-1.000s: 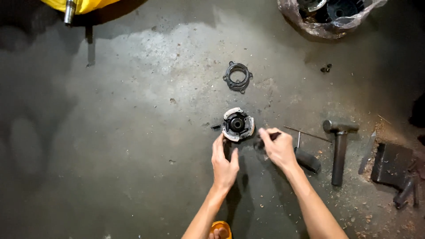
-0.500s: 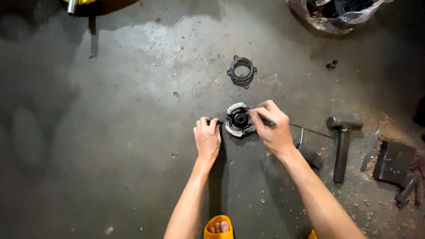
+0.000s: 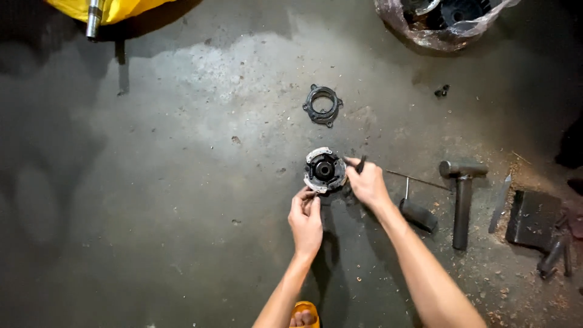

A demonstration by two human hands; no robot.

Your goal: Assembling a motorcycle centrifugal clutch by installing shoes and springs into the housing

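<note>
A round metal hub (image 3: 325, 170) with a dark centre and grey shoes around its rim lies on the concrete floor. My left hand (image 3: 306, 220) reaches up from below, and its fingertips pinch the hub's lower left edge. To the right of the hub, my right hand (image 3: 368, 184) is closed on a small dark tool (image 3: 360, 164) whose tip points at the hub's right side.
A black ring plate (image 3: 323, 104) lies farther up. To the right are a screwdriver (image 3: 418, 214), a thin rod (image 3: 419, 180), a hammer (image 3: 463, 194) and a dark block (image 3: 533, 218). A plastic bag of parts (image 3: 443, 27) is top right, a yellow object with a shaft (image 3: 94, 15) top left.
My left hand has shifted from the hub's left side to its lower edge. My right hand has drawn back off the hub's top to its right side.
</note>
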